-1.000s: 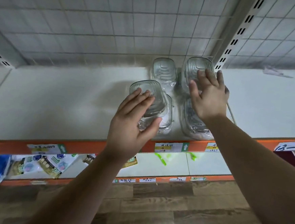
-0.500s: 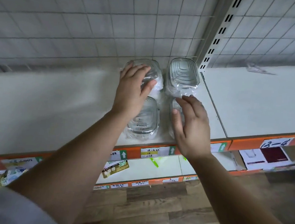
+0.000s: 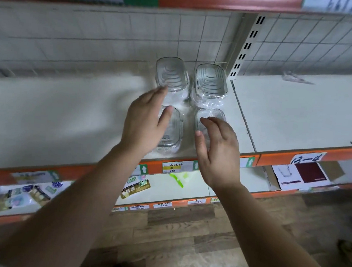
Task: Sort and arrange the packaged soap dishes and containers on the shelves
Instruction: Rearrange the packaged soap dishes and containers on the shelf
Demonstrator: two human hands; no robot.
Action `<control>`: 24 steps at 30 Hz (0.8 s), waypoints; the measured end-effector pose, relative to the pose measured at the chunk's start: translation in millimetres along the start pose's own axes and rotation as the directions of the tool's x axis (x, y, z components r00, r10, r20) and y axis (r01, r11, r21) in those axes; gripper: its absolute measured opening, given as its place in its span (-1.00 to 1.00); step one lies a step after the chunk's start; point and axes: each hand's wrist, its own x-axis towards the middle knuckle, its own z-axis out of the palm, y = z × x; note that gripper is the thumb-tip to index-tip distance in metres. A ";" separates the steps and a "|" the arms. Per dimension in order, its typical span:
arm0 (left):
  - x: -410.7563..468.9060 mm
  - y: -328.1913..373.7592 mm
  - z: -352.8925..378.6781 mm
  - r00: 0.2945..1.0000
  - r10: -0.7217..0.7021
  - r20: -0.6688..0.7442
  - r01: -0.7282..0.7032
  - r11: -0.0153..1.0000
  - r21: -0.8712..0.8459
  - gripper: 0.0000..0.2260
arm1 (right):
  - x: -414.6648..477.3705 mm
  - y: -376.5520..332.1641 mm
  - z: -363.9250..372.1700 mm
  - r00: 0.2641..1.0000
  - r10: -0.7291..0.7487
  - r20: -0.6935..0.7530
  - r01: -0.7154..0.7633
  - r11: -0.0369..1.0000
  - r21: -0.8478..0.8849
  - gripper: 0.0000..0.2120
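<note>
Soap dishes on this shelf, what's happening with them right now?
A person is arranging four clear wrapped soap dishes in a two-by-two block on the white shelf, beside the slotted post. The left hand is open over the front left dish, the right hand over the front right dish. Neither hand grips anything.

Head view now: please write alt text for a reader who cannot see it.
Four clear, plastic-wrapped soap dishes sit in a two-by-two block on a white shelf, beside a slotted upright. The person's left hand and right hand, both open, reach over the front pair.
</note>
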 end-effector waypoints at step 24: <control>-207.9 31.0 -294.0 0.934 -0.089 -0.346 0.216 0.912 0.350 -0.76 | -64.8 -271.6 -115.6 0.967 -0.253 0.038 0.246 0.960 0.136 -0.75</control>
